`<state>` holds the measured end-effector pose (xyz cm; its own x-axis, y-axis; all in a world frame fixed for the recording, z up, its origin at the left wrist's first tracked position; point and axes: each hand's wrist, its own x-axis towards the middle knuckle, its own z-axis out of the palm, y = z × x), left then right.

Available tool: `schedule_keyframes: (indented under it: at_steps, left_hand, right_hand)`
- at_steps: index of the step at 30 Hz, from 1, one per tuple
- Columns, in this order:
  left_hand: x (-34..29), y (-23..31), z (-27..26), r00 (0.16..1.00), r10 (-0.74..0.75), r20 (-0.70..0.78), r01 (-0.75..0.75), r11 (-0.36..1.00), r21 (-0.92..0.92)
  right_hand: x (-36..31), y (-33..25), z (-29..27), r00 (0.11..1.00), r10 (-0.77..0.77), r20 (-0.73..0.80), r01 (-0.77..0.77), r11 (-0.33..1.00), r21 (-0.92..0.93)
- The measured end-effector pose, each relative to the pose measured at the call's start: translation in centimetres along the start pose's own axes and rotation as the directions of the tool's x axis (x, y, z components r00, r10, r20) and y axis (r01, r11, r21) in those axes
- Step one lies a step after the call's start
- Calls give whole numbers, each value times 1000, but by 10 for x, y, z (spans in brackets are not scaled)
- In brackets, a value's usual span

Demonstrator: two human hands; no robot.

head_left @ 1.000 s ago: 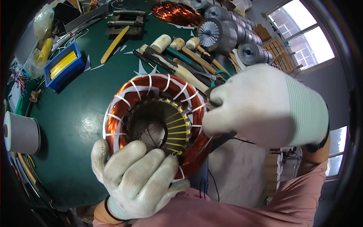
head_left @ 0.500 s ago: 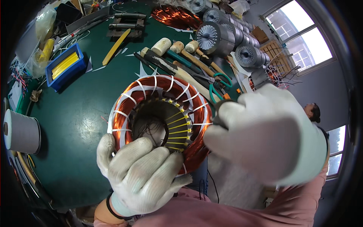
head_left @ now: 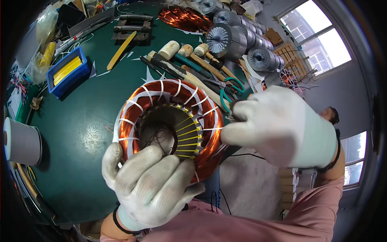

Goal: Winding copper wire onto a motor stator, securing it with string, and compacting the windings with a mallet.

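Note:
A motor stator [head_left: 209, 155] with copper windings stands on the green bench, hollow bore facing up. White lacing cord [head_left: 190, 95] crosses its end winding in spaced loops, and yellow strips [head_left: 188, 136] line the slots inside. My left hand [head_left: 151, 181], in a white knit glove, is curled over the stator's near-left rim, fingers at the bore. At its right side, my gloved right hand [head_left: 270, 129] is closed around something dark; the palm and fingers hide most of it. Thin dark strands [head_left: 159, 135] show inside the bore.
Beyond the stator lie mallets [head_left: 170, 49], green-handled scissors [head_left: 231, 86] and a yellow stick [head_left: 121, 50]. A blue bin [head_left: 68, 72] of yellow strips and a white cord spool [head_left: 22, 141] stand left. Metal stator cores [head_left: 225, 40] line the far right. A person [head_left: 330, 115] is at right.
My right hand has risen a little and turned, and its wrist now shows past the cuff. My left hand stays on the stator rim.

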<state>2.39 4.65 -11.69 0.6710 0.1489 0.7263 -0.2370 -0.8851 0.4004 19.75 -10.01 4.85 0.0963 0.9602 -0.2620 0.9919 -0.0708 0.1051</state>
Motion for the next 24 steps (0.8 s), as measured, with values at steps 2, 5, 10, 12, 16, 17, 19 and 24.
schedule_keyframes:
  at_steps: [2,5,10,12,16,17,19,24]
  left_hand:
    - [-1,0,-1,1000,-2,4,2,1000,8]
    - [-1,1,-4,1000,-8,15,7,1000,18]
    - [0,0,-1,999,0,39,-1,1000,26]
    - [0,-1,1,999,1,34,-1,1000,-6]
    - [4,6,-4,999,-3,32,3,1000,25]
    - [5,6,-4,1000,-25,5,24,999,24]
    - [5,5,4,999,-37,-21,37,999,2]
    - [2,4,12,985,5,-170,-4,1000,9]
  right_hand:
    - [4,12,2,999,-28,24,25,996,90]
    - [2,15,4,997,-72,41,61,973,223]
    - [4,-5,3,1000,0,30,0,1000,-22]
    - [3,-13,-5,994,47,100,-42,998,-55]
    - [9,-61,-14,988,155,4,-129,836,-533]
    - [18,-76,-17,989,151,4,-126,838,-531]
    - [29,-103,-22,899,435,-53,-371,691,-620]
    - [33,-116,-26,845,463,268,-294,821,-489]
